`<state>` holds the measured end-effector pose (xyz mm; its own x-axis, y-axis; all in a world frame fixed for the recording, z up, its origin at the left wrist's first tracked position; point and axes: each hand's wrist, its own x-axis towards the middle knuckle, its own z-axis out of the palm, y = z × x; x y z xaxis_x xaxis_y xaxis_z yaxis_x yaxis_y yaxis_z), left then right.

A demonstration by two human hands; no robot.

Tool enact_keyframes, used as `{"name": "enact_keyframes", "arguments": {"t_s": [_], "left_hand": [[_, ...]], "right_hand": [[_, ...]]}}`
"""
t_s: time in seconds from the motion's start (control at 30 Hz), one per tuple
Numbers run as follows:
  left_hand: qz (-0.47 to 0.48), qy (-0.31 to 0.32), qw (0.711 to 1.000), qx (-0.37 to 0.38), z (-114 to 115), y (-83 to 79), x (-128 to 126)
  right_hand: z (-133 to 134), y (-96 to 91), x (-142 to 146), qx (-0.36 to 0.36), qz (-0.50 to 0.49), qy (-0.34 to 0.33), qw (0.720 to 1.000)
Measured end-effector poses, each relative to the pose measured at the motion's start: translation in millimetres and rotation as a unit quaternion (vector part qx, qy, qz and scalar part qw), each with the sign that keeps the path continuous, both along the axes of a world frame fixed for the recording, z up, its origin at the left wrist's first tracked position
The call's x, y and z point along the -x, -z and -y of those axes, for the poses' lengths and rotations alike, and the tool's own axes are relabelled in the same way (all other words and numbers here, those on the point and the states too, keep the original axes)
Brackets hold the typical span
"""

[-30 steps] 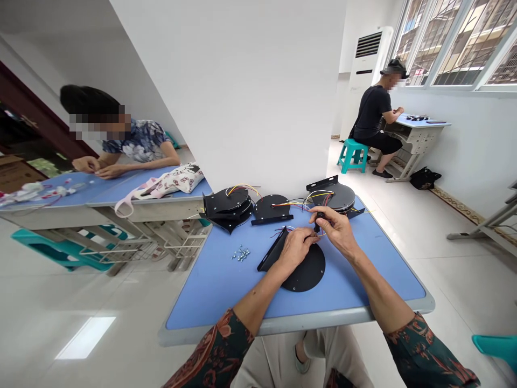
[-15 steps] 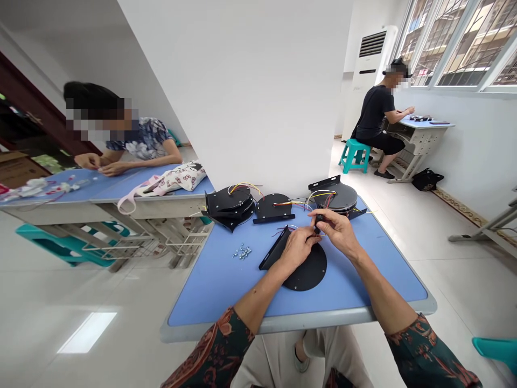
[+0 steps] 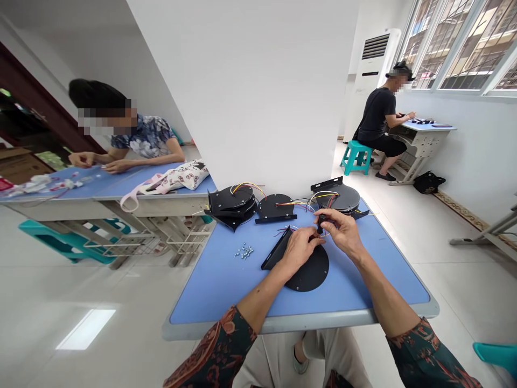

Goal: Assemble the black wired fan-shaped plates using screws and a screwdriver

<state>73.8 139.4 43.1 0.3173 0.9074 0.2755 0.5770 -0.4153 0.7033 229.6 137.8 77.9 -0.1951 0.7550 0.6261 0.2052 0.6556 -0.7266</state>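
Note:
On the blue desktop in front of me lies a black round plate with an upright slotted flange along its left side. My left hand rests over its upper part, fingers closed near the far edge; what they pinch is hidden. My right hand grips a short black screwdriver, held upright with its lower end by my left fingertips. Its tip is hidden. A small heap of silvery screws lies left of the plate. Thin wires stick out behind the flange.
Along the desk's far edge sit a stack of similar black plates, a single one and another stack, with coloured wires. A white pillar stands behind. People work at desks left and right.
The view has shifted slightly. Both hands stay at the plate, and the screwdriver is still upright in my right hand, its fingers slightly changed around the handle.

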Motion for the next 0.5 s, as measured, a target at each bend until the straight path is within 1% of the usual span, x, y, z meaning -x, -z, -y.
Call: {"name": "enact_keyframes", "arguments": {"t_s": [0.07, 0.1, 0.2, 0.27, 0.37, 0.5], "left_hand": [[-0.004, -0.010, 1.000, 0.003, 0.2, -0.4, -0.1], [-0.007, -0.015, 1.000, 0.004, 0.4, -0.7, -0.2], [-0.012, -0.021, 1.000, 0.001, 1.5, -1.8, -0.4], [-0.009, -0.017, 1.000, 0.004, 2.3, -2.5, -0.4], [0.019, 0.002, 1.000, 0.011, 3.2, -3.1, 0.6], [0.059, 0.049, 0.997, 0.000, 2.0, -1.4, 2.8]], "right_hand": [[1.5, -0.7, 1.4, 0.003, 0.004, -0.007, 1.000], [2.6, -1.5, 2.7, -0.008, 0.015, -0.001, 1.000], [4.9, -4.1, 6.7, -0.065, 0.058, 0.034, 0.996], [4.2, -4.3, 6.9, -0.084, 0.064, 0.066, 0.992], [-0.2, -1.7, 2.7, -0.053, 0.047, 0.090, 0.993], [-5.1, 2.8, -3.2, 0.003, 0.001, 0.050, 0.999]]}}
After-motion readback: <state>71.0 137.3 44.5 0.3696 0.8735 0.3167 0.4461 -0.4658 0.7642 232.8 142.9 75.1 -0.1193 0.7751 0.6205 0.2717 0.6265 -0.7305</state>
